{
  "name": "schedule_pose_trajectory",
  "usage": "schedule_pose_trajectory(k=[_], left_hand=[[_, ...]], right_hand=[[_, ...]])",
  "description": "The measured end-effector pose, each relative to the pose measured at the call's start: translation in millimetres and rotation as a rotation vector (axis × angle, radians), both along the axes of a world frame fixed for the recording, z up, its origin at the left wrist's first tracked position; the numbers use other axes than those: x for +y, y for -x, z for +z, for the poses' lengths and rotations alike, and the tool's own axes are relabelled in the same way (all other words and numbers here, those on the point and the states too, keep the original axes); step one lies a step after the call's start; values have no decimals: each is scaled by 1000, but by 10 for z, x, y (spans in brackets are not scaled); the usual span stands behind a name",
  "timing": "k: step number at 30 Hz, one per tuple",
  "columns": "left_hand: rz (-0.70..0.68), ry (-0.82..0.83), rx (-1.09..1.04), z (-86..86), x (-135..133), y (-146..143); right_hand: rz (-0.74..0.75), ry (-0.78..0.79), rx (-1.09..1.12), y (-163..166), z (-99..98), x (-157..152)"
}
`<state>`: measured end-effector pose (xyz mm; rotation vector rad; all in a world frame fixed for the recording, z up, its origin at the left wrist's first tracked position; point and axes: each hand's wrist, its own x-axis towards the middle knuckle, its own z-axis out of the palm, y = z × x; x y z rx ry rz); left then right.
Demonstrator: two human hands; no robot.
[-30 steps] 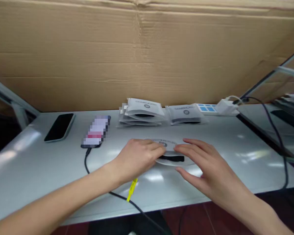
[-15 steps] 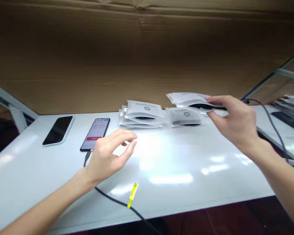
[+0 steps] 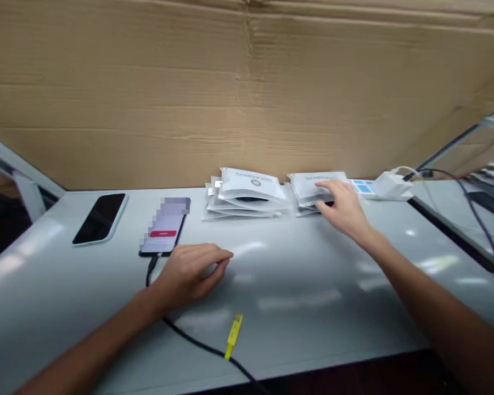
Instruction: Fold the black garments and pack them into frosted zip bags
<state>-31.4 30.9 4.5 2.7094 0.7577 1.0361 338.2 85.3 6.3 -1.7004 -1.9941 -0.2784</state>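
My right hand (image 3: 346, 213) is at the front right of a small stack of flat translucent packets. Its thumb and forefinger are apart at the edge of the top packet (image 3: 304, 185), which bears grey printing and seems to rest on the packet below. Left of it stands a taller, uneven stack of similar packets (image 3: 251, 189) with something dark showing inside. My left hand (image 3: 193, 274) hovers over or rests on the white table (image 3: 288, 329), its thumb and forefinger tips brought together with nothing visible in them.
A phone with a lit screen (image 3: 163, 233) is plugged into a black cable (image 3: 197, 344) with a yellow tag (image 3: 234, 336). A dark-screened phone (image 3: 101, 219) lies farther left. A white plug (image 3: 391, 184) sits at the back right, before a cardboard wall (image 3: 156, 99).
My right hand has moved left and lowered its packet onto the right stack, and its fingers have parted. My left hand has come down slightly, its fingertips closing together.
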Motion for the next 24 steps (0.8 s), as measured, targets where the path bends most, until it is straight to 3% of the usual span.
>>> schedule_pose_trajectory(k=[6,11,16,20,22,24], left_hand=[[15,4,-37,-134,26,29],[45,144,-99,-197,6,63],[129,443,-179,-164,-81,-23],[262,784,-149,-148,-141,-117],[302,825,-84,-159,-140,-124],[314,839,-23,-168,-124,-110]], right_hand=[[188,59,30,719,9,133],[188,104,83,1026,130,196],[238,175,126,1366,392,-342],[388,479,197,1530,506,-830],[343,546,225,1440,483,-914],[193,537,219,1255,409,-922]])
